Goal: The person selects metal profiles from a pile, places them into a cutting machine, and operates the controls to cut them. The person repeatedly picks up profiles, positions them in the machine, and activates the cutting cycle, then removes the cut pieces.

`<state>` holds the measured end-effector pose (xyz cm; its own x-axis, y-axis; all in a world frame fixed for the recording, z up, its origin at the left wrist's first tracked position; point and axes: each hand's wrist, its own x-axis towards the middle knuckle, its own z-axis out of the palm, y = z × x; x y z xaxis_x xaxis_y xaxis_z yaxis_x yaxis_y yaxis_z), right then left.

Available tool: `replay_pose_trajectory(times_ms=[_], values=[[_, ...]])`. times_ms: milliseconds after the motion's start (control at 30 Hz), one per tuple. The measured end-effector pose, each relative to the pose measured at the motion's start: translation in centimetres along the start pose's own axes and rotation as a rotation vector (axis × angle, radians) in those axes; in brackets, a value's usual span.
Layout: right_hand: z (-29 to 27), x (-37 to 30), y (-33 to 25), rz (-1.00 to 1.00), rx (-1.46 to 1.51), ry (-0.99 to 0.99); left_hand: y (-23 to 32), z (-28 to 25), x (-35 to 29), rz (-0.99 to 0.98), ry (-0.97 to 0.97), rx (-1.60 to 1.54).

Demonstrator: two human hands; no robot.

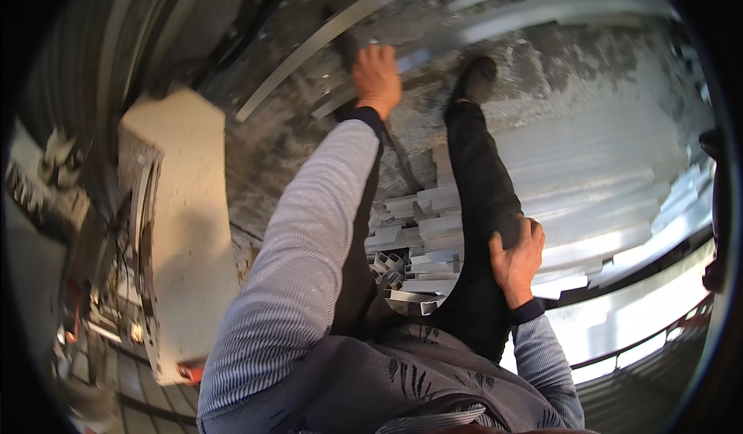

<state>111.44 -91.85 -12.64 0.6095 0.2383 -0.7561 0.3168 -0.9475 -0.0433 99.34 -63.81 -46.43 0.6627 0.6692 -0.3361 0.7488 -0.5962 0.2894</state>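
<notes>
resting right hand (520, 258) on trouser cloth (478, 163) | left hand (377, 78) near flat strip (457, 41)

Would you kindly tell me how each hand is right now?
Left hand: open or closed cannot be told.
Right hand: open, against the right leg.

Likely a metal workshop or store: long pale strips (333, 29) lie toward the far edge of a rough, stained concrete floor (557, 59), stacked pale lengths (580, 175) spread to its right edge, hollow box-section ends (391, 264) show nearer, and blurred clutter (62, 163) crowds its left edge.
</notes>
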Motion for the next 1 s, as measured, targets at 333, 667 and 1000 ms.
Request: replay_pose_trajectory(times_ms=[333,667,1000], values=[[0.5,0.1,-0.3,-0.025,-0.099,-0.041,1.0,-7.3,-3.0,-0.023,0.04,-0.107],[-0.6,0.9,-0.5,0.048,-0.099,0.0,1.8,-9.5,-2.6,0.035,-0.296,-0.278],[-1.5,0.6,1.1,0.021,-0.019,0.104,-2.6,-8.5,5.6,-0.089,-0.304,-0.57]])
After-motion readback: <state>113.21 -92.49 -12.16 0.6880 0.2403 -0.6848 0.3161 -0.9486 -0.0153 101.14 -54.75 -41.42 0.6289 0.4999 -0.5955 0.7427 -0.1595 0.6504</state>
